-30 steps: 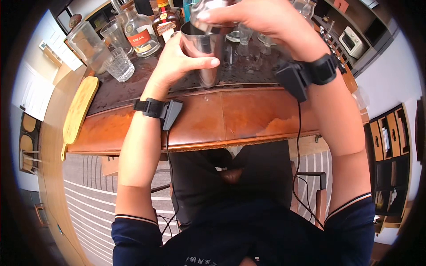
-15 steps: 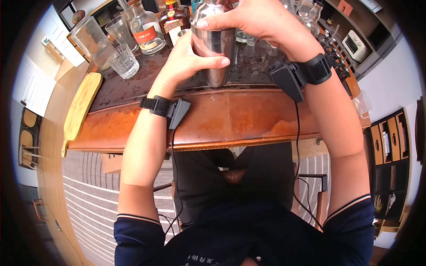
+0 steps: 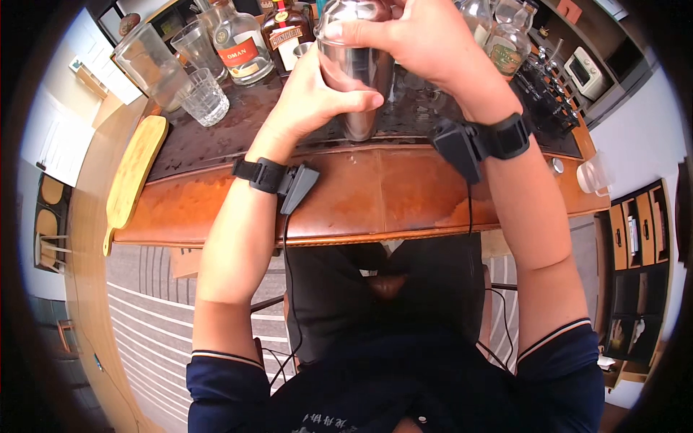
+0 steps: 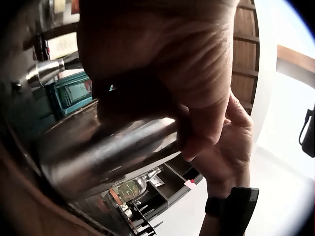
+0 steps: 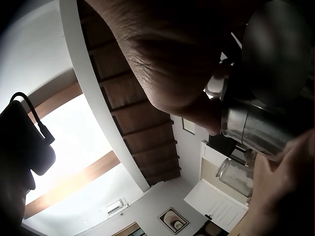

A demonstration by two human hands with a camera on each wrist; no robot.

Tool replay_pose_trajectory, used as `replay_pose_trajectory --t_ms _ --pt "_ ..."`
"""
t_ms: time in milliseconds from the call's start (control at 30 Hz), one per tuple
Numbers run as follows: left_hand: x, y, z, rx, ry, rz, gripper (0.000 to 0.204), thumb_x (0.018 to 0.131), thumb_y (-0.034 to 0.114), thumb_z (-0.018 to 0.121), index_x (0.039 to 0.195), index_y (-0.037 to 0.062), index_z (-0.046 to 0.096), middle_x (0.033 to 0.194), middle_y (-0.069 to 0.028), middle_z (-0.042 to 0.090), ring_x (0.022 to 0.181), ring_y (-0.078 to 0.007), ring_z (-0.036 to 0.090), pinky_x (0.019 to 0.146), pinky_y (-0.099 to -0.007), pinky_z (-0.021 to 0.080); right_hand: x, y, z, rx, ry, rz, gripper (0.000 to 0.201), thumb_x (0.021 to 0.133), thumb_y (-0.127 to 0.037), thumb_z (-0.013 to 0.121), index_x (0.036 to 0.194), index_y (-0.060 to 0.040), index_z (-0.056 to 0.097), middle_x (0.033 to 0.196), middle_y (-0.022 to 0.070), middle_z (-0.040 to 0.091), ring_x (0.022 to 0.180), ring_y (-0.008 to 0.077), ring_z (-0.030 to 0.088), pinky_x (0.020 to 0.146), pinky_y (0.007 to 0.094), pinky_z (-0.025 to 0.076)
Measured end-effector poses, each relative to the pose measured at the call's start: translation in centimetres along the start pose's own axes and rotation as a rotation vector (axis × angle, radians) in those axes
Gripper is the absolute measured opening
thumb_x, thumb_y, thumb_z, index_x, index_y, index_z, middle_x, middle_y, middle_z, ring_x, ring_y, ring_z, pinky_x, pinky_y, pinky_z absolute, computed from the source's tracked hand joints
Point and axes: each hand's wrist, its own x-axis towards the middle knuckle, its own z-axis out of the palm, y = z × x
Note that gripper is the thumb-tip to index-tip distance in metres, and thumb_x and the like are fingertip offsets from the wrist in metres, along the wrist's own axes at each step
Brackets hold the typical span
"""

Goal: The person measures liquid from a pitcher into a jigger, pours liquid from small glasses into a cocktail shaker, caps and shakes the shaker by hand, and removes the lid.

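A polished metal shaker [image 3: 359, 66] stands upright near the table's front edge, its rounded metal top [image 3: 354, 10] seated on the tin. My left hand [image 3: 307, 105] holds the side of the tin, thumb across its front. The right hand [image 3: 426, 43] grips the top, thumb on the near side. In the left wrist view the tin [image 4: 108, 152] looks tilted, with the left hand [image 4: 162, 54] around its upper part. The right wrist view shows the shaker [image 5: 256, 128] between the right hand [image 5: 172, 64] and the left hand [image 5: 278, 187].
Left of the shaker stand a cut-glass tumbler [image 3: 205, 98], a tall glass jar [image 3: 153, 66] and labelled bottles [image 3: 240, 52]. A wooden board [image 3: 137, 169] lies at the left edge. On the right are a green-labelled bottle [image 3: 507, 52], a black rack [image 3: 546, 86] and a clear cup [image 3: 593, 175].
The right hand has brought the metal top down from above the tin's rim onto the tin. The left hand keeps its hold. The head view has shifted slightly.
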Motion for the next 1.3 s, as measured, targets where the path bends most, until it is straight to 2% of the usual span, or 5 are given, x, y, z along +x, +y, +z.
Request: replay_pose_trajectory --t_ms 333,500,667,967,1300 --pt "0.1 -0.5 0.2 -0.033 0.047 0.039 0.068 0.065 0.018 0.092 0.121 0.0018 0.056 0.088 0.0001 0.068 0.083 -0.0089 0.065 0.079 -0.0267 0.053 -1.1 -0.4 0.7 0.002 0.02 0.004 0.039 0.083 -0.022 0.082 0.105 0.0044 0.063 0.087 0.013 0.072 0.079 0.0165 0.067 0.073 0.0326 0.055" --pt "0.1 -0.8 -0.1 -0.088 -0.003 0.033 0.069 0.069 0.016 0.091 0.126 0.0008 0.055 0.097 -0.004 0.07 0.089 -0.012 0.068 0.083 -0.0293 0.056 -2.3 1.6 1.3 0.234 0.037 -0.056 0.06 0.095 -0.03 0.074 0.137 0.0078 0.053 0.114 0.0202 0.07 0.102 0.0218 0.067 0.089 0.0347 0.054" --pt "0.2 -1.2 -0.5 -0.003 -0.014 0.022 0.07 0.069 0.023 0.093 0.125 0.0015 0.057 0.102 -0.0066 0.071 0.091 -0.0149 0.069 0.085 -0.0319 0.056 -7.7 5.0 -2.6 -0.184 0.315 -0.17 0.052 0.089 -0.037 0.081 0.121 0.0027 0.071 0.09 0.0109 0.077 0.08 0.0138 0.072 0.074 0.0287 0.056" --pt "0.0 -0.2 -0.1 0.057 0.035 -0.001 0.072 0.068 0.028 0.094 0.123 -0.001 0.057 0.098 -0.0093 0.074 0.088 -0.0156 0.07 0.086 -0.0321 0.056 -21.8 8.9 -17.1 -0.975 0.311 0.669 0.049 0.092 -0.035 0.076 0.128 -0.0027 0.069 0.103 0.0219 0.075 0.1 0.0377 0.072 0.09 0.042 0.055" --pt "0.2 -0.8 -0.1 0.012 0.038 0.029 0.07 0.065 0.026 0.095 0.117 -0.0047 0.06 0.085 -0.0093 0.076 0.08 -0.0125 0.07 0.081 -0.029 0.057 -23.5 10.9 -16.0 -0.692 0.286 0.583 0.039 0.089 -0.016 0.081 0.121 -0.0002 0.066 0.107 0.0153 0.075 0.093 0.021 0.072 0.085 0.0327 0.056"
